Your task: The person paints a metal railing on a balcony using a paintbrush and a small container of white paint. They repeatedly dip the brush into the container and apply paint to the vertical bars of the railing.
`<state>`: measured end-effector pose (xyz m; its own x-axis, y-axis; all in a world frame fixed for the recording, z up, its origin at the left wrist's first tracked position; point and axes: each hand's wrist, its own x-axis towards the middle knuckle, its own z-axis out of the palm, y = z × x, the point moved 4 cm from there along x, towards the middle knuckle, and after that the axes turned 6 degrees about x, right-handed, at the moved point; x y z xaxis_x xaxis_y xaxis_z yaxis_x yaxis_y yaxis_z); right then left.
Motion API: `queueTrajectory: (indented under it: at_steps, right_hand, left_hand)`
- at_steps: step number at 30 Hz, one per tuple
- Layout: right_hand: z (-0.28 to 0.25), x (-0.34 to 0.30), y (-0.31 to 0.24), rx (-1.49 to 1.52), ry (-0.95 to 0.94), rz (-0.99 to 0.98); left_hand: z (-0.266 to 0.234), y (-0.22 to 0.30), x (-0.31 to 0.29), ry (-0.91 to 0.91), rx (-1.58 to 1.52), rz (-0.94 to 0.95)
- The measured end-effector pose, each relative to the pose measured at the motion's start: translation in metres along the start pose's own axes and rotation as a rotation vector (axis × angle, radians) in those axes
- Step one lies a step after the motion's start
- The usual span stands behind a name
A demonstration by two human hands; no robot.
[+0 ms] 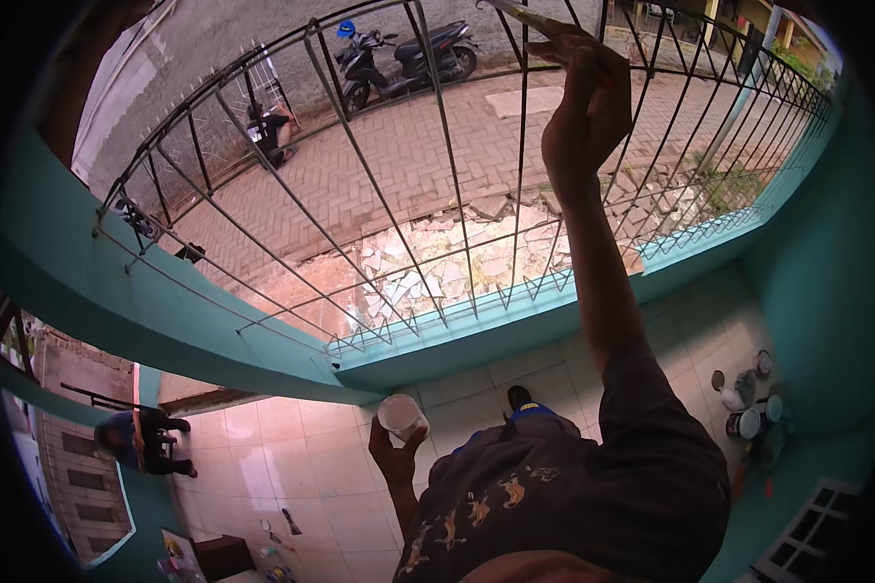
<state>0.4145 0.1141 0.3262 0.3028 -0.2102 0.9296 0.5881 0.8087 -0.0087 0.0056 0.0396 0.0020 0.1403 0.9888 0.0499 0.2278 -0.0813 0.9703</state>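
Head view.

Left hand point(394, 462): low, in front of the body; fingers and thumb curled round the side of a white tub point(400, 416). Tub: round, open, mouth facing up; inside pale, though I cannot make out what it holds.

Right hand point(585, 102): raised far above and to the right of the left; fingers drawn together on a slim brush-like tool point(527, 17), which points up and leftward from them, its far end at the upper edge.

Metal grille point(524, 107): dark bars, behind the right hand, set along a teal low wall point(437, 342).

White buckets point(746, 424): a small cluster on the floor, well to the right of the left hand; contents too small to tell.

Dark flat tool point(292, 522): on the tiled floor point(306, 437), left of and below the left hand.

Seated person point(126, 439): well left of the left hand.

Beyond the grille, left of the right hand: dark motorbike point(408, 63), blue helmet point(346, 29), a second person point(270, 134). Below that hand: pale rubble point(433, 262).
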Motion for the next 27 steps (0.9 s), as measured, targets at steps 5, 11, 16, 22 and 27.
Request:
queueTrajectory:
  at_steps: [5, 11, 16, 22, 27]
  right_hand:
    - [0.005, 0.03, 0.004, 0.065, -0.009, 0.046]
    - [0.0, 0.026, -0.009, 0.05, 0.028, -0.007]
    - [-0.001, 0.031, 0.006, 0.055, -0.001, 0.037]
    - [-0.007, 0.027, -0.005, 0.023, -0.028, -0.021]
    - [0.002, 0.032, 0.013, -0.02, -0.063, 0.057]
  left_hand:
    - [-0.008, -0.006, 0.006, -0.004, 0.017, 0.047]
    - [0.001, -0.003, 0.007, -0.012, -0.033, -0.002]
    - [0.002, -0.007, 0.004, -0.028, 0.0, 0.019]
    - [0.002, -0.002, 0.006, -0.013, 0.008, 0.001]
    - [0.002, -0.004, 0.007, -0.011, -0.01, 0.013]
